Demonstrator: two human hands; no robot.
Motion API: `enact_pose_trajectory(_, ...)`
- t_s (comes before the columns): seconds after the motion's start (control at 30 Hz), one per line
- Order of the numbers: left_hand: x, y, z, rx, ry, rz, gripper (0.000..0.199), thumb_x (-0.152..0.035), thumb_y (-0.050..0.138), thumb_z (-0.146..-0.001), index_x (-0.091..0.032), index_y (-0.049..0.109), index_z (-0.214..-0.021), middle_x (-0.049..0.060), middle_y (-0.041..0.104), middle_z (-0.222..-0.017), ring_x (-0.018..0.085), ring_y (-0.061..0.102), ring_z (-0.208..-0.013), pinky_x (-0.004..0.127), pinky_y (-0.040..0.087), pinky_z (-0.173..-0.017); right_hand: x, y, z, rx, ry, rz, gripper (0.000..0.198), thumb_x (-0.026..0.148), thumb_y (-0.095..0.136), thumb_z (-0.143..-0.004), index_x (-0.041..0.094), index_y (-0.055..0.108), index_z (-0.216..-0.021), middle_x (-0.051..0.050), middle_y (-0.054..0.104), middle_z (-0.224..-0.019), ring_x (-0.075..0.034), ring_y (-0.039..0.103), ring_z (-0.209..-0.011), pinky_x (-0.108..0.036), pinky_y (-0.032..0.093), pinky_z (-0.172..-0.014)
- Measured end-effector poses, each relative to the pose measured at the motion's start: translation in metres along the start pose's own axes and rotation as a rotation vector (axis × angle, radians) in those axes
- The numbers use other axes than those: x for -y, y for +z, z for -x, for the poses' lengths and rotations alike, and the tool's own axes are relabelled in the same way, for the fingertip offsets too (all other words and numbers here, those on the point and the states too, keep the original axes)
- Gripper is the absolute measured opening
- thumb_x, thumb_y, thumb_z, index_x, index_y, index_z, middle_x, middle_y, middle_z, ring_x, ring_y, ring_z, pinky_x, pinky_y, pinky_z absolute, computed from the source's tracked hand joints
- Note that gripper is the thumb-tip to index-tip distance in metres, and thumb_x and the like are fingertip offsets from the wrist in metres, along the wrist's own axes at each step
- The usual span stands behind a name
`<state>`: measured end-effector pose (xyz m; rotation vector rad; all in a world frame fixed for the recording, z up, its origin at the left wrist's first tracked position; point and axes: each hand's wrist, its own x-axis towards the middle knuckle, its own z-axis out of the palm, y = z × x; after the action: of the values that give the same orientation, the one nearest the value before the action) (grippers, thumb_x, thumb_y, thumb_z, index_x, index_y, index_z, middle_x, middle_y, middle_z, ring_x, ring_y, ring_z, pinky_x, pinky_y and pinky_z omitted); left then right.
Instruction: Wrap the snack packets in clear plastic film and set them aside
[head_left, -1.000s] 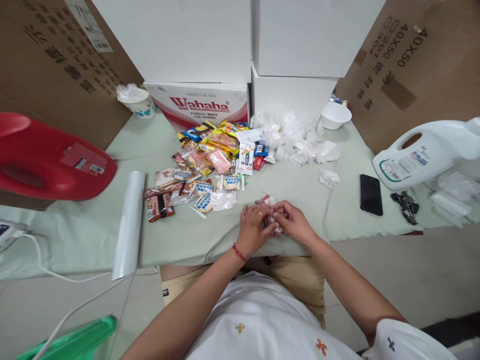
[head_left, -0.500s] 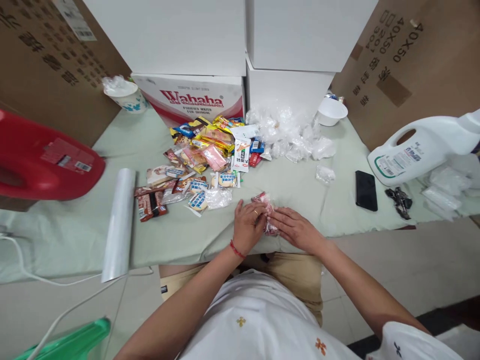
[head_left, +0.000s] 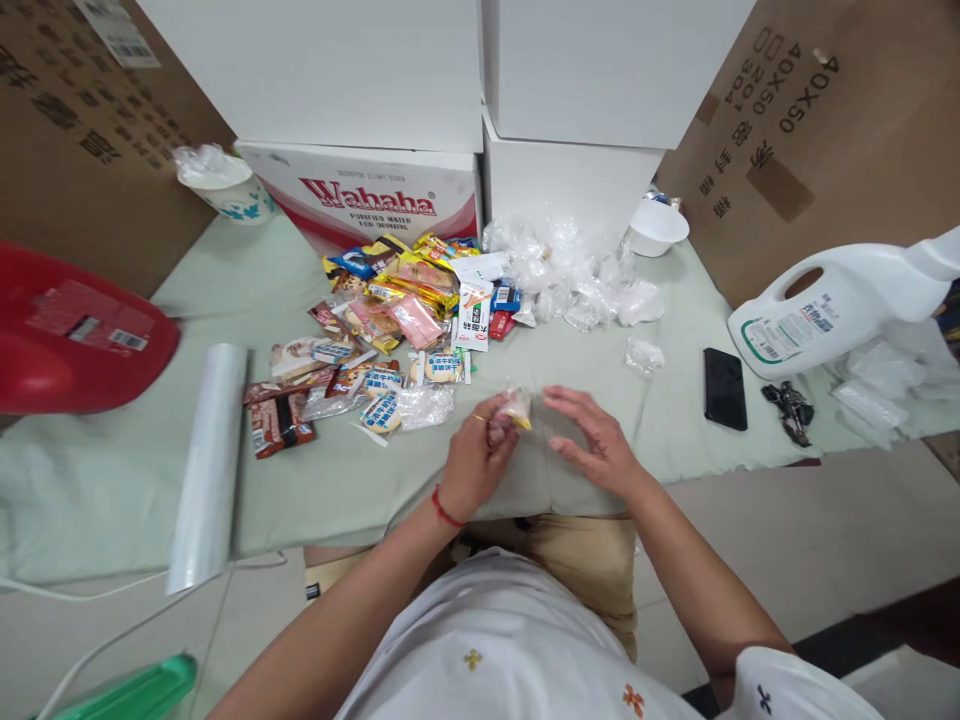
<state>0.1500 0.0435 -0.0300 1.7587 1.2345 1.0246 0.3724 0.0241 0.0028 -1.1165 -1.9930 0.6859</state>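
My left hand (head_left: 480, 455), with a ring and a red wrist cord, is closed round a small packet wrapped in clear plastic (head_left: 517, 405). A yellow corner shows on it; the rest is covered by my fingers. To its right, my right hand (head_left: 592, 440) is open and apart from the packet, fingers spread over the cloth. Beyond my left hand lie a crumpled clear plastic bag (head_left: 426, 407) and a blue-and-white biscuit packet (head_left: 381, 412). A heap of wrapped snacks (head_left: 416, 290) lies further back, beside a pile of clear plastic bags (head_left: 562, 265).
On the left are a plastic film roll (head_left: 208, 465), a red jug (head_left: 82, 330) and a paper cup (head_left: 236, 195). On the right are a black phone (head_left: 725, 388), keys (head_left: 787, 410), a white jug (head_left: 832, 300) and a white bowl (head_left: 657, 230). Boxes (head_left: 367, 195) wall the back.
My right hand has drawn away from the packet and opened. My left hand has lifted the packet and turned it, so a yellow corner shows instead of red. The view has shifted slightly.
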Motion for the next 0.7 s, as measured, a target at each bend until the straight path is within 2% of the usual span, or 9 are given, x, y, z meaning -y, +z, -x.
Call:
enact_pose_trajectory(0.1, -0.015, -0.009, -0.012, 0.01, -0.197, 0.376, 0.04, -0.055, 0.057, -0.097, -0.021, 0.054, -0.117, 0.009, 0.071, -0.115, 0.023, 0.069, -0.105, 0.039, 0.056, -0.093, -0.005, -0.008, 0.005, -0.139, 0.169, -0.003, 0.07, 0.061, 0.068, -0.091, 0.031, 0.05, -0.152, -0.014, 0.045, -0.159, -0.032, 0.042, -0.148, -0.055, 0.038, -0.12)
enact_pose_trajectory(0.17, -0.023, -0.008, -0.014, 0.154, -0.237, 0.578, 0.048, -0.063, 0.063, -0.091, -0.021, 0.056, -0.113, 0.009, 0.071, -0.114, 0.023, 0.068, -0.105, 0.037, 0.056, -0.091, -0.008, -0.005, 0.013, -0.079, 0.248, -0.191, 0.079, 0.067, 0.069, -0.087, 0.03, 0.047, -0.153, -0.014, 0.05, -0.153, -0.031, 0.051, -0.139, -0.048, 0.047, -0.112)
enact_pose_trajectory(0.27, -0.029, 0.006, -0.011, 0.379, -0.358, 0.769, 0.054, -0.068, 0.072, -0.083, -0.021, 0.06, -0.108, 0.009, 0.072, -0.109, 0.024, 0.07, -0.101, 0.036, 0.057, -0.086, -0.005, 0.008, 0.029, -0.045, 0.349, -0.368, 0.059, 0.063, 0.07, -0.089, 0.026, 0.064, -0.135, -0.01, 0.066, -0.126, -0.026, 0.066, -0.116, -0.039, 0.054, -0.1)
enact_pose_trajectory(0.37, -0.033, 0.026, -0.008, 0.45, -0.524, 0.816, 0.057, -0.07, 0.07, -0.083, -0.023, 0.062, -0.113, 0.008, 0.073, -0.112, 0.026, 0.071, -0.102, 0.037, 0.059, -0.083, 0.004, 0.017, 0.044, -0.179, 0.494, -0.366, 0.042, 0.055, 0.069, -0.092, 0.024, 0.072, -0.119, -0.007, 0.072, -0.11, -0.024, 0.069, -0.103, -0.036, 0.056, -0.092)
enact_pose_trajectory(0.43, -0.036, 0.036, -0.008, 0.486, -0.55, 0.755, 0.059, -0.07, 0.063, -0.088, -0.025, 0.06, -0.126, 0.01, 0.07, -0.129, 0.029, 0.069, -0.117, 0.039, 0.061, -0.086, 0.005, 0.01, 0.049, -0.254, 0.586, -0.366, 0.04, 0.052, 0.071, -0.09, 0.023, 0.073, -0.118, -0.005, 0.075, -0.105, -0.022, 0.07, -0.094, -0.034, 0.058, -0.084)
enact_pose_trajectory(0.5, -0.039, 0.039, -0.008, 0.462, -0.462, 0.611, 0.061, -0.066, 0.06, -0.093, -0.028, 0.054, -0.14, 0.012, 0.058, -0.149, 0.031, 0.059, -0.135, 0.042, 0.06, -0.093, -0.002, -0.014, 0.047, -0.379, 0.647, -0.313, 0.04, 0.05, 0.075, -0.087, 0.023, 0.074, -0.117, -0.003, 0.076, -0.099, -0.019, 0.068, -0.08, -0.029, 0.057, -0.072)
enact_pose_trajectory(0.57, -0.037, 0.035, -0.008, 0.343, -0.32, 0.426, 0.062, -0.059, 0.059, -0.096, -0.027, 0.047, -0.147, 0.014, 0.051, -0.156, 0.03, 0.051, -0.143, 0.045, 0.056, -0.102, -0.022, -0.053, 0.035, -0.603, 0.667, -0.212, 0.04, 0.047, 0.077, -0.085, 0.021, 0.075, -0.115, -0.001, 0.072, -0.088, -0.014, 0.06, -0.066, -0.025, 0.051, -0.058)
enact_pose_trajectory(0.63, -0.028, 0.023, -0.006, 0.181, -0.214, 0.252, 0.06, -0.054, 0.056, -0.098, -0.024, 0.043, -0.149, 0.016, 0.055, -0.151, 0.029, 0.053, -0.141, 0.048, 0.053, -0.107, -0.055, -0.101, 0.013, -0.882, 0.639, -0.12, 0.038, 0.044, 0.075, -0.084, 0.018, 0.074, -0.112, 0.002, 0.066, -0.076, -0.011, 0.051, -0.055, -0.022, 0.043, -0.048)
enact_pose_trajectory(0.7, -0.012, 0.004, -0.001, 0.058, -0.155, 0.093, 0.052, -0.049, 0.052, -0.101, -0.022, 0.045, -0.145, 0.015, 0.061, -0.141, 0.027, 0.06, -0.133, 0.049, 0.054, -0.107, -0.097, -0.146, -0.014, -1.077, 0.641, -0.002, 0.029, 0.039, 0.069, -0.086, 0.015, 0.072, -0.101, 0.006, 0.054, -0.062, -0.01, 0.043, -0.048, -0.023, 0.039, -0.044)
